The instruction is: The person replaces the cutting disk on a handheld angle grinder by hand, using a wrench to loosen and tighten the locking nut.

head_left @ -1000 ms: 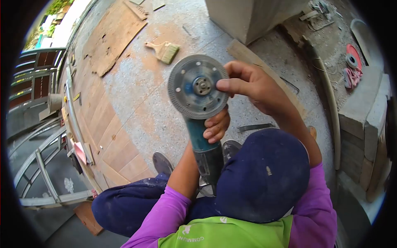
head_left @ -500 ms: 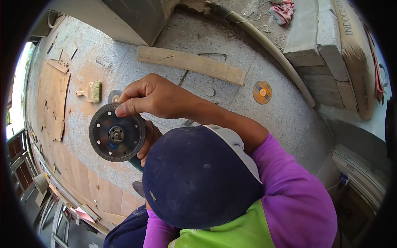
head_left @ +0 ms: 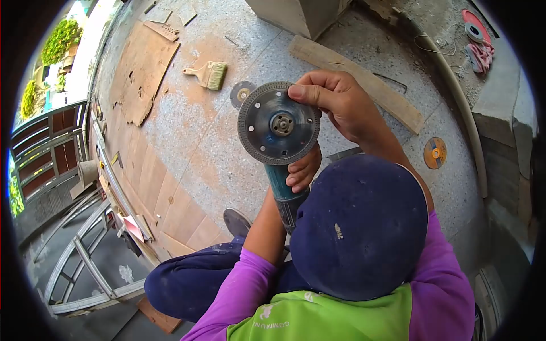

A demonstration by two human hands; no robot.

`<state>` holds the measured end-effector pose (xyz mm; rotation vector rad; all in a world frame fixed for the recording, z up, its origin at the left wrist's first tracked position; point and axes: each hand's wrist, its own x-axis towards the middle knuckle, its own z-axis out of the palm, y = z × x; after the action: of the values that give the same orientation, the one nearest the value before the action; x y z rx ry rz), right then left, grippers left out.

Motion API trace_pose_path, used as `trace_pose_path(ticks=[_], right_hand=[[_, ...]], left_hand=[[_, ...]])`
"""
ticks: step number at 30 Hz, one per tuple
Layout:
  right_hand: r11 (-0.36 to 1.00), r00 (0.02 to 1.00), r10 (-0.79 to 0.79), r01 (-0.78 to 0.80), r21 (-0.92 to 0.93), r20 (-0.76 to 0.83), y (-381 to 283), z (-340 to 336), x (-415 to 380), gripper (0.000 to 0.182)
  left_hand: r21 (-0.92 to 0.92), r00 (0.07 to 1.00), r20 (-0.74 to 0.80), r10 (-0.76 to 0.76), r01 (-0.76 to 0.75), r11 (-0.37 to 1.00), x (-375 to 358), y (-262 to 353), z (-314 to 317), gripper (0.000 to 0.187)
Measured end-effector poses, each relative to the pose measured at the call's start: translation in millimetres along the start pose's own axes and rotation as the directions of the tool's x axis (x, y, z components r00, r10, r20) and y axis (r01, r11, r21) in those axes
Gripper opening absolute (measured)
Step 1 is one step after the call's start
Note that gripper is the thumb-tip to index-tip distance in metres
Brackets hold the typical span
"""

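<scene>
Hands on an angle grinder (head_left: 282, 190)

The left hand (head_left: 301, 169) grasps the grinder body; the right hand (head_left: 341, 105) pinches the far right rim of the disc (head_left: 278, 123) with its fingertips.

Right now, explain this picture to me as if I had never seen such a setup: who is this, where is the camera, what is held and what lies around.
There is no machine here, only a person at work. One camera, mounted above the head, looks down, so you see the dark blue cap and purple sleeves. The left hand grips the teal body of an angle grinder. The right hand pinches the rim of its round cutting disc. On the speckled concrete floor lie a paintbrush, a wooden plank, a grey disc and an orange disc.
</scene>
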<state>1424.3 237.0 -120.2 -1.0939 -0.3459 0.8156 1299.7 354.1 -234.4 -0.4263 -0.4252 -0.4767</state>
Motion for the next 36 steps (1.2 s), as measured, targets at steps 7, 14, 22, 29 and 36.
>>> trace_pose_path(ticks=[7,14,22,29,36], right_hand=[[0.978,0.995,-0.012,-0.008,-0.209,-0.094,-5,12,-2,0.025],[0.279,0.824,-0.502,0.443,-0.852,0.264,-11,10,-9,0.028],[0.312,0.717,-0.606,0.614,-0.725,0.345,-2,9,2,0.025],[0.308,0.687,-0.615,0.661,-0.684,0.386,-11,10,0,0.028],[0.247,0.773,-0.538,0.525,-0.815,0.334,-8,12,-6,0.028]], left_hand=[[-0.014,1.000,0.001,0.003,-0.003,1.000,-9,9,-3,0.053],[-0.028,0.980,-0.164,0.111,-0.118,0.993,-11,12,7,0.055],[-0.018,0.979,-0.177,0.096,-0.101,0.995,-25,15,-15,0.060],[-0.040,0.972,-0.210,0.102,-0.112,0.993,-16,12,-6,0.064],[-0.028,0.974,-0.200,0.104,-0.112,0.993,-19,13,-13,0.067]])
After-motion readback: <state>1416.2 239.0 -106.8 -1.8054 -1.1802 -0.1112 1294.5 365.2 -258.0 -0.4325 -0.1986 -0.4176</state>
